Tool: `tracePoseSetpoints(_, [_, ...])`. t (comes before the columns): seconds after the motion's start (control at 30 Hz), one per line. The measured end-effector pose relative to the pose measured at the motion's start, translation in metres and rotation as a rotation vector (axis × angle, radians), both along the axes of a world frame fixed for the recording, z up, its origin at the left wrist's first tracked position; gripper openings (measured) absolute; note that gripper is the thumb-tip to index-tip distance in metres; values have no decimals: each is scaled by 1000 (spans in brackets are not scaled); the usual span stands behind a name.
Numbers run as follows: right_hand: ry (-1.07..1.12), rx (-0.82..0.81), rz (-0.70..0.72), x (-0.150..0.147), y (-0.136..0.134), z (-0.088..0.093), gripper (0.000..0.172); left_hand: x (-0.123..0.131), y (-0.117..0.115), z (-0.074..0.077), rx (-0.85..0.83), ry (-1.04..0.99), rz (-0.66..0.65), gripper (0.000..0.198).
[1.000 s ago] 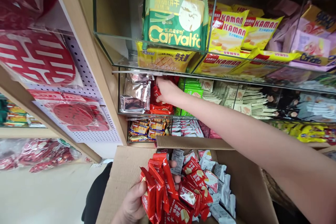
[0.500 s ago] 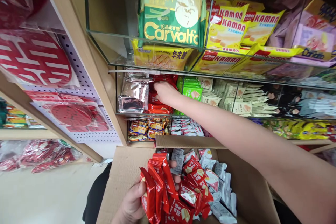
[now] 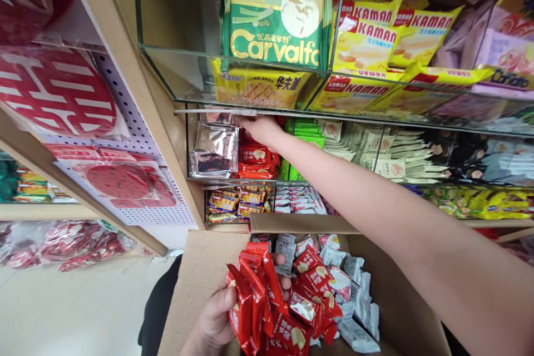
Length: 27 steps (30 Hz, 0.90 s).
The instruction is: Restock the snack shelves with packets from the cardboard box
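Low over the carton, my left hand [image 3: 221, 311] is closed around a bunch of red snack packets [image 3: 255, 295], with the thumb on the near side and fingertips showing beyond. My right hand [image 3: 262, 129] reaches into the middle shelf compartment, just under the upper shelf edge. Below it lie red packets [image 3: 254, 154] like those in my left hand. Silver foil packets [image 3: 214, 147] are stacked left of it, and its fingertips extend over toward the top of that stack. Those fingertips are partly hidden, so any grip there is unclear.
The open cardboard box [image 3: 200, 272] holds red and white-grey packets [image 3: 354, 311]. Glass dividers and a shelf lip [image 3: 217, 112] surround the compartment. Green packets [image 3: 306, 133] stand to the right. Above are a Carvalfo pack [image 3: 271, 22] and yellow Kaman packs [image 3: 367, 33].
My right hand has moved up and slightly back from the red packets, uncovering them, toward the top of the silver stack. My left hand still holds its red packets.
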State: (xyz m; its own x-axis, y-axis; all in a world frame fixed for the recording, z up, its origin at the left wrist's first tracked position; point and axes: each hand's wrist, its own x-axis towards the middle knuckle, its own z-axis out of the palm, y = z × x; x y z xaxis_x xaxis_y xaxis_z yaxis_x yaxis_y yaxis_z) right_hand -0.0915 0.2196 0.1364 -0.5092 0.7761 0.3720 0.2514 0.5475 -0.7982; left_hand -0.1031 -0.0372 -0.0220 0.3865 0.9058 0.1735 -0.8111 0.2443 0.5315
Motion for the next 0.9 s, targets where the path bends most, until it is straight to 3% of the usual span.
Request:
tracePoseSetpoints(0.17, [-142,-87,-40,-11,-3,11,35,2,0,6,-1,10,16,55])
tracePoseSetpoints(0.37, [-158,114,-133,1,-24,13,31,3,0,8,-8,18,16,56])
tracePoseSetpoints(0.57, [-129,272,-97,13,-53,-4,57,2,0,7,8,-4,-11,58])
tracePoseSetpoints(0.73, [-203,314,-35,8,-44,-4,34,1,0,6,5,10,-12,57])
tracePoseSetpoints(0.9, [-219,383,-42,2,-44,-2,36,1,-1,7,28,-10,-15,52])
